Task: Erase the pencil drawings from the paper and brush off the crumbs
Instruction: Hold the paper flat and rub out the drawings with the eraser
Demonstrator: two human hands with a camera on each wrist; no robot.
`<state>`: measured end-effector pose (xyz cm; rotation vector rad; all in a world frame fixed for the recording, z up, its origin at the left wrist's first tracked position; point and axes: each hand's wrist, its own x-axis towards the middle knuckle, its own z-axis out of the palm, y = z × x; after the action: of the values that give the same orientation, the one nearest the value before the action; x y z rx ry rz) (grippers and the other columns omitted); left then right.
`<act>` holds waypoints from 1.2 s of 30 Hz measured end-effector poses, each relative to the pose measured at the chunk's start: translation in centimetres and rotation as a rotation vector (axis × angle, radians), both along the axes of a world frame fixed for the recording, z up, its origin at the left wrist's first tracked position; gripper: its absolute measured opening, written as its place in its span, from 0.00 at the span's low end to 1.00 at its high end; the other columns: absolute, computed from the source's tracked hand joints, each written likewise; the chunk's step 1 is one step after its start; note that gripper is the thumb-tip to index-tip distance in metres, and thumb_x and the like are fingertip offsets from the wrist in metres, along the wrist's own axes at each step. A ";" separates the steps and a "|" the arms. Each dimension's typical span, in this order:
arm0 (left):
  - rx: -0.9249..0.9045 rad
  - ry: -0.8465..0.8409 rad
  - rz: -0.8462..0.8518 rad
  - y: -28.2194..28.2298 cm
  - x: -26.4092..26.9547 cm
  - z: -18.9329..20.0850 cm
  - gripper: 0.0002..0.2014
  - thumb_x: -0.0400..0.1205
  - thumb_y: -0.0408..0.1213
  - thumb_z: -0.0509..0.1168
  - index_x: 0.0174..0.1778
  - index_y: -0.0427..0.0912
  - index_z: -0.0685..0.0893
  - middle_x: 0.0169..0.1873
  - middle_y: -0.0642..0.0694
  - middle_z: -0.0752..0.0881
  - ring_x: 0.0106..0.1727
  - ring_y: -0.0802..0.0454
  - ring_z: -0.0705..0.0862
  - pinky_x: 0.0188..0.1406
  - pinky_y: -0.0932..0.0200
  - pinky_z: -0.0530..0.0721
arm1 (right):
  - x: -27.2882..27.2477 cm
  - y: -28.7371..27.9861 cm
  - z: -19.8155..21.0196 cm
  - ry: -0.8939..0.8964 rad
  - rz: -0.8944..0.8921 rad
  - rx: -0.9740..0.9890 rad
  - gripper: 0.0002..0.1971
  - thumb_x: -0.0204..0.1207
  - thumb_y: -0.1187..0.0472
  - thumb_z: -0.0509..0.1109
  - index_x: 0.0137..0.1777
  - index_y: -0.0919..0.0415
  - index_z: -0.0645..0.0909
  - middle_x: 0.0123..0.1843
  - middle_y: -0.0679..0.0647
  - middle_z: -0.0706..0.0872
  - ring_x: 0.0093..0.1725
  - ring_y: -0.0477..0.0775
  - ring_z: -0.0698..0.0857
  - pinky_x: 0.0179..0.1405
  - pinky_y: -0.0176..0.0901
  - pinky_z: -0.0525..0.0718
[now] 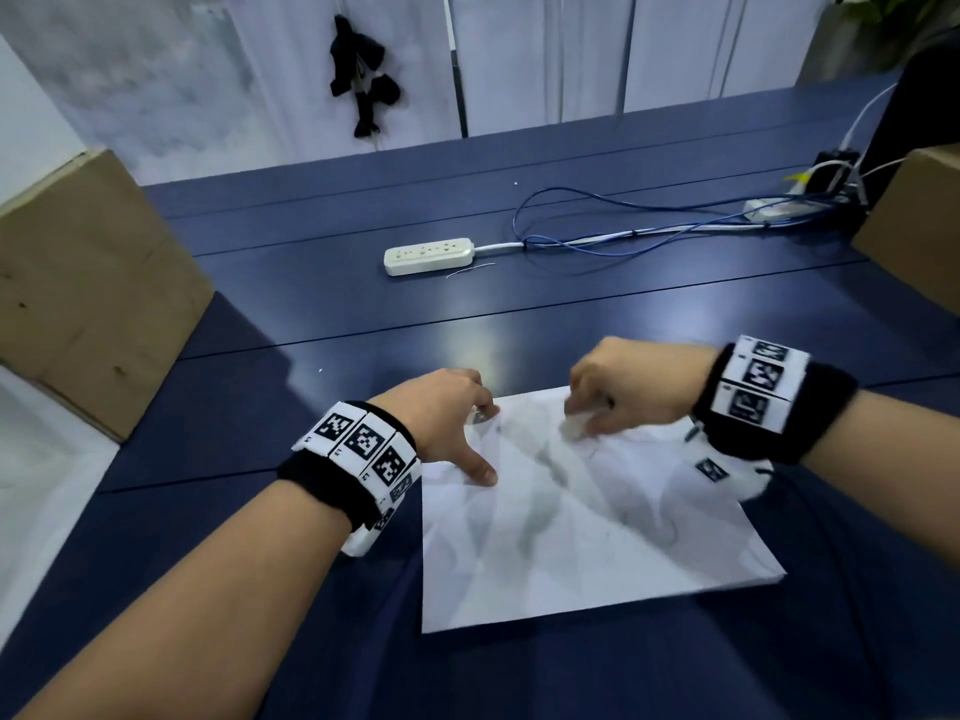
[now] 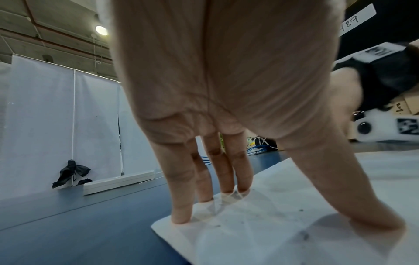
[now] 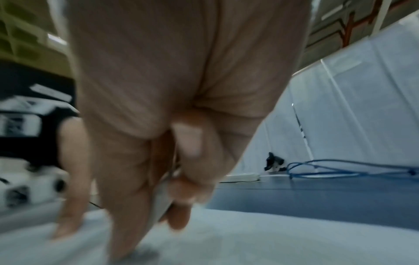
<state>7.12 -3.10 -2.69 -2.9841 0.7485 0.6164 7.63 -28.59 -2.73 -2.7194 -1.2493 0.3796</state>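
Observation:
A creased white sheet of paper [image 1: 571,522] with faint grey pencil smudges lies on the dark blue table [image 1: 311,314]. My left hand [image 1: 467,428] presses the paper's far left corner flat with straight, spread fingers [image 2: 181,206] and thumb [image 2: 362,215]. My right hand [image 1: 602,402] pinches a small white eraser [image 1: 574,426] between thumb and curled fingers, its tip on the paper near the far edge. In the right wrist view the eraser [image 3: 161,206] shows blurred between the fingers. Dark crumbs [image 2: 301,209] dot the paper [image 2: 272,233].
A white power strip [image 1: 428,256] with blue and white cables [image 1: 623,236] lies further back on the table. Cardboard boxes stand at the left [image 1: 88,288] and right [image 1: 914,231] edges. White curtain panels [image 1: 519,54] close off the back.

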 end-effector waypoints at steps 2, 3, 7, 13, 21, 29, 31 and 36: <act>0.004 0.001 0.000 0.0 0.0 0.0 0.38 0.60 0.64 0.81 0.64 0.50 0.83 0.50 0.59 0.73 0.54 0.52 0.80 0.53 0.49 0.84 | -1.5 0.1 -0.3 0.146 0.039 -0.003 0.19 0.71 0.36 0.66 0.48 0.48 0.89 0.38 0.47 0.82 0.37 0.47 0.80 0.40 0.47 0.82; 0.005 0.001 -0.002 -0.1 0.1 0.1 0.38 0.60 0.63 0.81 0.64 0.50 0.83 0.50 0.59 0.73 0.54 0.52 0.80 0.53 0.49 0.84 | -1.4 0.2 -0.4 0.158 0.041 -0.005 0.20 0.70 0.35 0.66 0.48 0.47 0.89 0.38 0.47 0.83 0.37 0.46 0.80 0.40 0.46 0.82; -0.003 0.003 -0.011 -0.3 -0.1 0.3 0.39 0.61 0.63 0.81 0.65 0.50 0.83 0.51 0.58 0.74 0.55 0.52 0.81 0.54 0.49 0.84 | 1.8 0.0 -0.2 -0.054 -0.102 0.011 0.27 0.67 0.33 0.55 0.41 0.51 0.88 0.33 0.50 0.84 0.36 0.55 0.81 0.40 0.54 0.84; -0.011 0.003 -0.003 -0.1 0.0 0.1 0.39 0.61 0.63 0.81 0.65 0.50 0.83 0.50 0.59 0.74 0.55 0.53 0.80 0.54 0.50 0.84 | -1.2 -0.1 0.0 0.143 0.013 0.028 0.28 0.64 0.31 0.59 0.50 0.48 0.90 0.38 0.45 0.82 0.38 0.45 0.79 0.41 0.40 0.80; -0.007 -0.008 -0.009 -0.2 0.0 0.2 0.38 0.60 0.64 0.81 0.64 0.50 0.83 0.49 0.59 0.74 0.53 0.52 0.81 0.54 0.48 0.84 | 2.1 -0.9 -0.8 -0.117 -0.155 -0.002 0.23 0.69 0.35 0.61 0.45 0.51 0.88 0.36 0.52 0.85 0.38 0.56 0.82 0.41 0.53 0.85; -0.001 0.003 -0.009 -0.2 0.0 0.1 0.38 0.60 0.64 0.81 0.64 0.50 0.83 0.51 0.58 0.75 0.54 0.52 0.81 0.55 0.48 0.84 | 0.0 -0.1 -0.3 0.061 -0.044 -0.051 0.23 0.67 0.35 0.63 0.48 0.50 0.88 0.38 0.49 0.86 0.39 0.51 0.83 0.40 0.48 0.83; 0.001 0.004 -0.013 -0.3 0.0 0.2 0.38 0.61 0.63 0.81 0.64 0.50 0.83 0.52 0.57 0.75 0.55 0.52 0.81 0.55 0.48 0.84 | 1.7 -0.3 0.0 -0.028 -0.137 -0.055 0.30 0.62 0.33 0.55 0.44 0.54 0.88 0.37 0.54 0.86 0.41 0.60 0.84 0.40 0.53 0.84; 0.001 -0.002 -0.018 -0.3 0.0 0.2 0.39 0.61 0.64 0.81 0.65 0.50 0.83 0.51 0.58 0.74 0.55 0.53 0.80 0.56 0.50 0.83 | -0.8 -0.2 -0.1 0.090 0.001 -0.015 0.19 0.69 0.37 0.63 0.44 0.50 0.86 0.35 0.48 0.80 0.37 0.51 0.79 0.39 0.51 0.82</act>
<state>7.16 -3.35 -2.51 -2.9736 0.7735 0.6124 6.85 -28.76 -2.82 -2.6818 -1.2300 0.5073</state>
